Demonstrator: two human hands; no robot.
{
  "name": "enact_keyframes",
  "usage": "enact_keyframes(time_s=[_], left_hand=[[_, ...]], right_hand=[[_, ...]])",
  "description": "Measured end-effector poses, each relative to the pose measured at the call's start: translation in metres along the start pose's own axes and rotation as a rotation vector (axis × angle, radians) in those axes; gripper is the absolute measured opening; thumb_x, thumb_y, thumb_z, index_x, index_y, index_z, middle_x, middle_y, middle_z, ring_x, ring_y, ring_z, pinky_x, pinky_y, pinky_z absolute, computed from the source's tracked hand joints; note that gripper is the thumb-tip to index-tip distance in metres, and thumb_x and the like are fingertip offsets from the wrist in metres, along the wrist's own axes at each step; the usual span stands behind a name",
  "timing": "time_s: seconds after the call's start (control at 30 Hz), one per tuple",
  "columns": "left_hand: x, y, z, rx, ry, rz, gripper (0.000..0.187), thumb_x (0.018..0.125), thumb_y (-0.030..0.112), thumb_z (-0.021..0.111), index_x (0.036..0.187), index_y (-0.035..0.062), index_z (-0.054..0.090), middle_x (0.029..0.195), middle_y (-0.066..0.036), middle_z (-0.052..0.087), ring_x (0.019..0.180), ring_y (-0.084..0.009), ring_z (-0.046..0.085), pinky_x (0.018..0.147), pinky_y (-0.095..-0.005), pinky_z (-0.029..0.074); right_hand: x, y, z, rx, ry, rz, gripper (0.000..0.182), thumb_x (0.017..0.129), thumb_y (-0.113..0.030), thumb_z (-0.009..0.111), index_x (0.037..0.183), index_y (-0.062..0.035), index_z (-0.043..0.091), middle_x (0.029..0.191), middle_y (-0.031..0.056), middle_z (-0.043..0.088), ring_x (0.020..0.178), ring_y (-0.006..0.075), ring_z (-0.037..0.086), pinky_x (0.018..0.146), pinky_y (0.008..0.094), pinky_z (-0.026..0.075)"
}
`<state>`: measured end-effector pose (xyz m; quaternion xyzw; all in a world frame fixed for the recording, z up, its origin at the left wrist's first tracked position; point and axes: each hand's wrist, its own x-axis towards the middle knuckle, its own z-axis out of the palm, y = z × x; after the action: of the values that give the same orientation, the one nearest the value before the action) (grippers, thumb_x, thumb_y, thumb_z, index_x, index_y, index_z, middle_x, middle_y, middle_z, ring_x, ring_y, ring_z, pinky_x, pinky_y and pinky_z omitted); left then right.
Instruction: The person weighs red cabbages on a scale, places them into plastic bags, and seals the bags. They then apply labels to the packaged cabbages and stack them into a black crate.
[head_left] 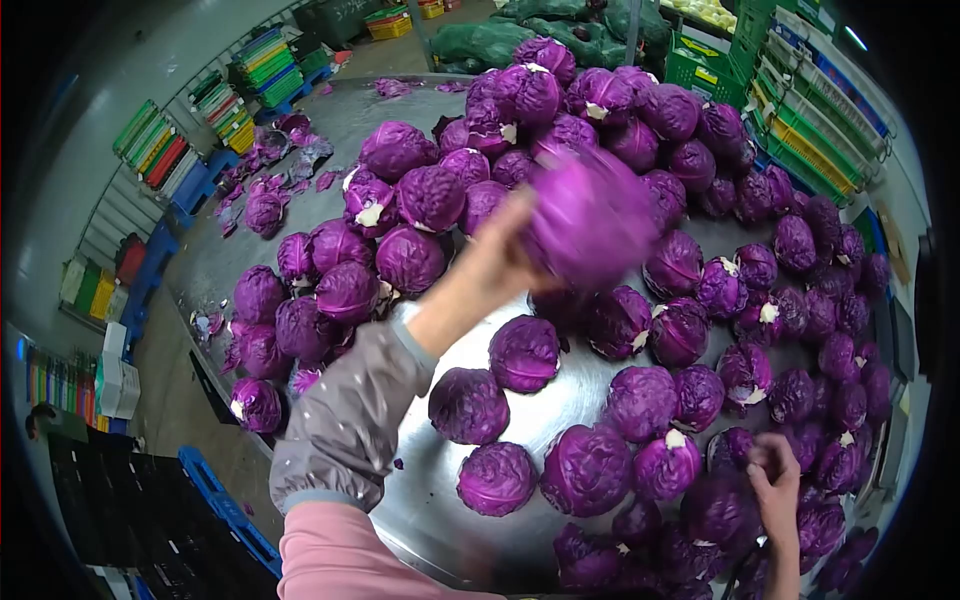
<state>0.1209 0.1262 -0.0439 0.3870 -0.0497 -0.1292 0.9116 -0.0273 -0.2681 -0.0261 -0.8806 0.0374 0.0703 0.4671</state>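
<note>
My left hand (pixel 503 248), in a grey sleeve cover over a pink sleeve, is closed on a large red cabbage (pixel 592 217). That cabbage is smeared by motion and held above the metal table (pixel 420 510). At the lower right, my right hand (pixel 775 485) has loosely bent fingers beside a dark red cabbage (pixel 720 507), with nothing showing between them. Between my arms lie loose red cabbages, among them a round one (pixel 468 405) and a large one (pixel 586 470). Several show pale cut stems, such as the cabbage (pixel 667 465) left of my right hand.
A tall heap of red cabbages (pixel 525 95) covers the table's far side and runs down the right. Loose purple leaves (pixel 290 150) lie at the far left. Stacked crates (pixel 268 68) stand left, with more crates (pixel 815 110) at right. Green sacks (pixel 565 40) lie behind.
</note>
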Motion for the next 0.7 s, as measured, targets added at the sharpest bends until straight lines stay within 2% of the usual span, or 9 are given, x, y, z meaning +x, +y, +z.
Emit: enact_keyframes(time_s=[0.07, 0.1, 0.17, 0.23, 0.3, 0.4, 0.5, 0.57, 0.7], left_hand=[[-0.018, -0.046, 0.041, -0.049, -0.165, -0.065, 0.061, 0.080, 0.040, 0.059, 0.129, 0.0189, 0.031, 0.128, -0.008, 0.036, 0.118, -0.0287, 0.037, 0.093, -0.0562, 0.034], [-0.035, -0.054, 0.069, 0.033, -0.146, -0.134, 0.066, 0.082, 0.041, 0.055, 0.134, 0.0136, 0.025, 0.130, -0.008, 0.035, 0.118, -0.0272, 0.038, 0.096, -0.0491, 0.034], [-0.044, -0.082, 0.091, 0.298, -0.312, -0.231, 0.073, 0.079, 0.041, 0.059, 0.134, 0.0120, 0.021, 0.126, -0.017, 0.034, 0.117, -0.0279, 0.037, 0.095, -0.0465, 0.035], [-0.057, -0.097, 0.102, 0.302, -0.414, -0.348, 0.072, 0.080, 0.031, 0.061, 0.135, 0.0096, 0.020, 0.126, -0.021, 0.032, 0.113, -0.0227, 0.042, 0.092, -0.0368, 0.039], [-0.059, -0.096, 0.099, 0.392, -0.480, -0.251, 0.074, 0.076, 0.037, 0.065, 0.131, 0.0063, 0.026, 0.118, -0.016, 0.040, 0.097, -0.0181, 0.049, 0.087, -0.0350, 0.039], [-0.038, -0.077, 0.047, 1.066, -0.225, 0.278, 0.066, 0.068, 0.025, 0.070, 0.122, 0.0046, 0.039, 0.116, -0.017, 0.043, 0.103, -0.0255, 0.047, 0.091, -0.0389, 0.036], [-0.026, -0.034, -0.059, 1.841, 0.451, 0.736, 0.064, 0.060, 0.017, 0.073, 0.115, 0.0040, 0.044, 0.113, -0.018, 0.044, 0.106, -0.0335, 0.042, 0.091, -0.0435, 0.034], [-0.038, -0.006, -0.112, 2.102, 0.800, 0.514, 0.085, 0.056, 0.021, 0.077, 0.125, 0.0003, 0.032, 0.117, -0.024, 0.038, 0.109, -0.0378, 0.038, 0.092, -0.0457, 0.033], [-0.034, 0.003, -0.145, 2.092, 1.009, 0.177, 0.098, 0.054, 0.025, 0.079, 0.132, 0.0083, 0.023, 0.123, -0.024, 0.032, 0.111, -0.0406, 0.035, 0.090, -0.0485, 0.035]], right_hand=[[0.005, -0.026, 0.022, 0.501, -0.174, 0.042, 0.072, 0.077, -0.043, 0.062, 0.129, -0.0057, 0.029, 0.114, 0.0139, 0.047, 0.090, 0.0204, 0.057, 0.066, 0.0321, 0.051], [0.005, -0.027, 0.037, 0.773, -0.262, 0.066, 0.078, 0.079, -0.053, 0.053, 0.134, -0.0079, 0.021, 0.119, 0.0151, 0.044, 0.100, 0.0271, 0.054, 0.065, 0.0395, 0.054], [0.006, -0.033, 0.049, 1.230, -0.471, 0.246, 0.074, 0.081, -0.057, 0.046, 0.134, -0.0096, 0.024, 0.123, 0.0138, 0.043, 0.109, 0.0292, 0.048, 0.075, 0.0411, 0.052], [0.005, 0.016, 0.058, 1.233, -0.433, 0.284, 0.074, 0.081, -0.057, 0.045, 0.134, -0.0097, 0.024, 0.122, 0.0138, 0.043, 0.108, 0.0293, 0.048, 0.074, 0.0410, 0.052], [-0.009, 0.042, 0.053, 1.226, -0.290, 0.324, 0.073, 0.081, -0.056, 0.044, 0.134, -0.0098, 0.025, 0.122, 0.0138, 0.044, 0.108, 0.0294, 0.048, 0.073, 0.0409, 0.052], [-0.034, 0.076, 0.039, 1.153, -0.112, 0.359, 0.071, 0.082, -0.056, 0.043, 0.133, -0.0101, 0.025, 0.122, 0.0137, 0.044, 0.107, 0.0296, 0.049, 0.071, 0.0408, 0.052], [-0.048, 0.098, 0.026, 1.060, 0.000, 0.373, 0.070, 0.082, -0.055, 0.042, 0.133, -0.0104, 0.026, 0.121, 0.0137, 0.045, 0.106, 0.0298, 0.049, 0.069, 0.0407, 0.052], [-0.054, 0.108, 0.020, 1.010, 0.041, 0.373, 0.069, 0.082, -0.055, 0.041, 0.132, -0.0106, 0.027, 0.121, 0.0136, 0.045, 0.105, 0.0299, 0.050, 0.068, 0.0406, 0.052], [-0.054, 0.119, 0.018, 0.921, 0.078, 0.379, 0.067, 0.082, -0.054, 0.039, 0.132, -0.0109, 0.028, 0.121, 0.0136, 0.046, 0.104, 0.0302, 0.051, 0.066, 0.0405, 0.052]])
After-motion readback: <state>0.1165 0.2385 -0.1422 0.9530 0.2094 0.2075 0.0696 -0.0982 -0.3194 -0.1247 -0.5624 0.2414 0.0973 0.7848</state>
